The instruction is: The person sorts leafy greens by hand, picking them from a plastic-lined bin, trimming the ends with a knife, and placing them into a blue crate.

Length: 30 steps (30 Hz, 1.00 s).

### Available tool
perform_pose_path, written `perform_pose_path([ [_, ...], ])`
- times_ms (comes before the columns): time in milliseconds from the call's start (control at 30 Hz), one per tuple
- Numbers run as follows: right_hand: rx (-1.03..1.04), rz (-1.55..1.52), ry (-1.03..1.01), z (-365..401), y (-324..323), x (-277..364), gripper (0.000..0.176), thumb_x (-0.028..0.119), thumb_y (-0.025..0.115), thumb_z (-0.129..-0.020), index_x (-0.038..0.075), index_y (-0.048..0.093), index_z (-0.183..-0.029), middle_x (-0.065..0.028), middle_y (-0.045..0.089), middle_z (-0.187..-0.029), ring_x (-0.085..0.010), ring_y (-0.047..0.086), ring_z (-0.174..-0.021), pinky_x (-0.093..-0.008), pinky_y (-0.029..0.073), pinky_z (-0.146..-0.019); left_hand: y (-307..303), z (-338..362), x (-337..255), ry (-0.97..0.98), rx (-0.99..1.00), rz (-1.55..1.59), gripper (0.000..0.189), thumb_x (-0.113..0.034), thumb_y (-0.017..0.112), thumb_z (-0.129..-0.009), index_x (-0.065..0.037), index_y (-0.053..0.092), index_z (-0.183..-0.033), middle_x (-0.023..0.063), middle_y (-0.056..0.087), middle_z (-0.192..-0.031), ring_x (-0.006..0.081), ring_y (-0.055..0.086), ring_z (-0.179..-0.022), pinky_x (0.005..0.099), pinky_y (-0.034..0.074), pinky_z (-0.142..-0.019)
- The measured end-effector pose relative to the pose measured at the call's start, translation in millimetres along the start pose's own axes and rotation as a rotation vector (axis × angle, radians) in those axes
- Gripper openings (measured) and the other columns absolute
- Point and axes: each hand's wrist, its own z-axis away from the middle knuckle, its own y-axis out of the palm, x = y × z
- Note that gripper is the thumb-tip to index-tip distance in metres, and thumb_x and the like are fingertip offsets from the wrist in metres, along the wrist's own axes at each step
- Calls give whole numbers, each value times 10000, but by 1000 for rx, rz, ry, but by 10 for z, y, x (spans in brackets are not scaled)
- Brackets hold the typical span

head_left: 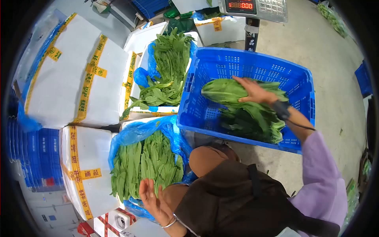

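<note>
Inside the blue plastic crate, a bunch of long-leaf lettuce lies with its pale end to the left. My right hand is wrapped over the top of this bunch, the thumb on the near side. More lettuce lies beneath it, partly in shadow. My left hand, a bangle at its wrist, holds nothing and has its fingers apart. It is beside the near edge of a foam box of stacked long green leaves, lined with a blue plastic bag.
A second foam box of leafy greens stands beyond the first. Taped white foam boxes are stacked at left, above blue crates. A scale display on a post rises behind the crate. Concrete floor extends at right.
</note>
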Motion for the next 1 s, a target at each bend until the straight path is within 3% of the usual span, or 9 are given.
perform_pose_path([
  [67,-62,563,251,-84,695,-533,859,181,666,-795,221,207,-1519,-177,249,-1536,-411,334,-1348,-556,322,-1068,-221,-4,117,-30,-110,-16,597,-253,600,-876,-59,395,-1402,150,405,-1428,302,411,-1314,448,347,-1034],
  [200,-23,603,217,-17,1523,-889,725,131,542,-847,241,260,-1505,-155,144,-1575,-413,233,-1395,-602,277,-1068,-739,200,291,-178,-197,-94,590,-309,610,-891,-107,419,-1411,146,435,-1395,272,439,-1277,434,381,-997],
  [267,-110,625,-113,120,1711,-852,685,117,511,-830,236,326,-1479,-153,165,-1571,-382,245,-1400,-574,278,-1077,-1091,332,418,-218,-272,-87,560,-315,617,-891,-127,457,-1394,145,439,-1392,280,455,-1249,436,398,-988],
  [367,-202,717,-196,134,1907,-976,652,134,524,-808,218,391,-1440,-153,171,-1569,-366,263,-1397,-571,266,-1089,-1178,407,441,-329,-417,33,569,-223,622,-854,-19,472,-1364,213,464,-1381,380,400,-1306,530,297,-1086],
  [500,-201,650,58,-50,1652,-1191,619,140,511,-824,262,413,-1423,-170,264,-1532,-357,309,-1379,-558,248,-1118,-1379,389,571,-393,-307,107,608,-286,619,-881,-27,434,-1400,237,386,-1439,391,326,-1358,541,258,-1103],
  [633,-64,559,277,-212,1486,-1312,535,125,424,-920,271,404,-1434,-161,366,-1468,-383,380,-1321,-526,331,-1074,-1528,263,734,-440,-237,90,581,-356,606,-889,-97,466,-1389,184,442,-1398,339,415,-1284,496,351,-1036],
  [767,22,561,163,-201,1271,-1007,539,62,513,-849,228,503,-1362,-205,503,-1289,-369,511,-1181,-479,445,-985,-1818,287,1003,-416,-376,15,528,-251,650,-849,-81,491,-1323,146,552,-1257,268,547,-1132,428,451,-921],
  [867,103,289,219,-182,1060,-574,800,92,630,-826,234,240,-1510,-197,227,-1537,-397,218,-1416,-505,227,-1151,-1984,269,996,-400,-502,-137,460,-234,644,-859,-119,530,-1290,90,604,-1229,233,567,-1103,407,444,-904],
  [1000,-190,44,-33,-234,949,-621,680,142,578,-897,149,261,-1499,-193,335,-1485,-334,345,-1358,-443,270,-1124,-2331,142,1157,-321,-587,-95,444,-185,654,-858,-107,538,-1280,93,598,-1227,204,563,-1085,376,443,-874],
])
